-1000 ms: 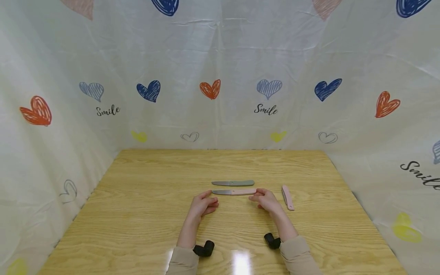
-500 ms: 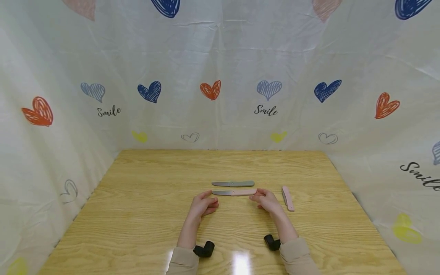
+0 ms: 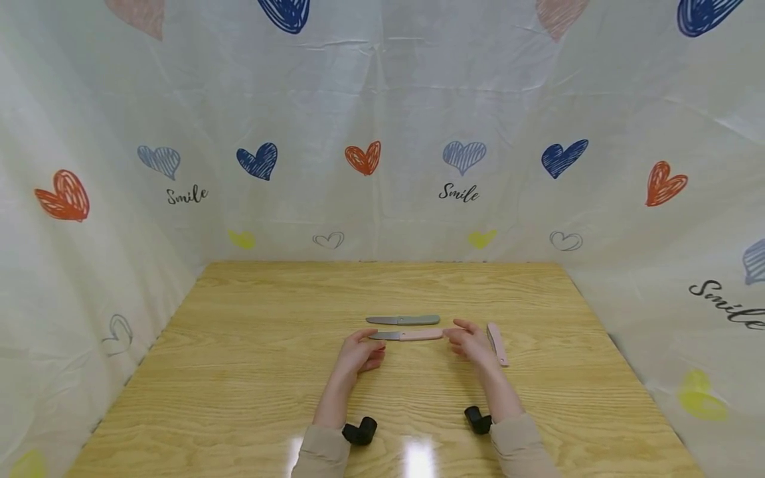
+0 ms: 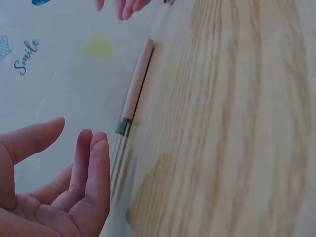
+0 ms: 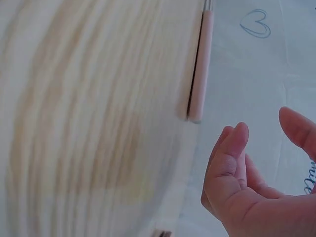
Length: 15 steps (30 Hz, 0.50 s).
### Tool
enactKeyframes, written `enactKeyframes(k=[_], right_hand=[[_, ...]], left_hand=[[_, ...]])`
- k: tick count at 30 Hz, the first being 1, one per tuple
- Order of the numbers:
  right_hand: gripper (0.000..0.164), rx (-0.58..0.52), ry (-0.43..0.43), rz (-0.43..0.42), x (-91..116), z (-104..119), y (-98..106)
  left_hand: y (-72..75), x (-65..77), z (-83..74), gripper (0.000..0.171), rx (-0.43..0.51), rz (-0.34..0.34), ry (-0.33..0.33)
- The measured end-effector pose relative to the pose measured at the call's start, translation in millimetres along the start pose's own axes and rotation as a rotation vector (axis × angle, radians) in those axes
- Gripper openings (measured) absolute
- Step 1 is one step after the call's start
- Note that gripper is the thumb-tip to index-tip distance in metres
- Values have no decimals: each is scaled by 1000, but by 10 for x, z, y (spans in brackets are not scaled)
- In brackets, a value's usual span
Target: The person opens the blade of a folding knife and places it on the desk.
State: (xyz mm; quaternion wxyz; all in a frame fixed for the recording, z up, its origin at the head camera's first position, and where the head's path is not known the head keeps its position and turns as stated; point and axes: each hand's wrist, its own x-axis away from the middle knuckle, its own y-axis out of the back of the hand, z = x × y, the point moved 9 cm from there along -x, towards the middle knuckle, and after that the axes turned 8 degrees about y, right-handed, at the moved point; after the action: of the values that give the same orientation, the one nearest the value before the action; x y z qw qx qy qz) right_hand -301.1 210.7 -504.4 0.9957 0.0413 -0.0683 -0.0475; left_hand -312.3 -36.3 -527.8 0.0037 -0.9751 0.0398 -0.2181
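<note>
A pink-handled knife, its smooth, slender grip rounded at the end and its narrow metal blade tapering leftward, lies on the glossy wood-grain table. Just beyond it and parallel lies a grey-green-handled knife; to the right, a folded pink knife sits at a slant, a slim bar. The left hand is by the blade tip, thumb and softly bent fingers apart; whether it touches the steel cannot be told. The right hand, likewise parted and holding nothing, is beside the handle's end. Creased, heart-printed cloth hangs behind.
</note>
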Motion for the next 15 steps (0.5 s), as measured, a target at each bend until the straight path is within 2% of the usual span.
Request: enactKeyframes(k=[6,11,15], right_hand=[[60,1,24,-35,61,123,240],[59,30,46,-54,95,180,471],[61,101,37,-31,92,165,641]], left_hand=[[-334,-69,-196,48,-109,103,-73],[-728,-148,-351,46,-206,215,-134],[-1061,-206,-411,45,-237,284,-142]])
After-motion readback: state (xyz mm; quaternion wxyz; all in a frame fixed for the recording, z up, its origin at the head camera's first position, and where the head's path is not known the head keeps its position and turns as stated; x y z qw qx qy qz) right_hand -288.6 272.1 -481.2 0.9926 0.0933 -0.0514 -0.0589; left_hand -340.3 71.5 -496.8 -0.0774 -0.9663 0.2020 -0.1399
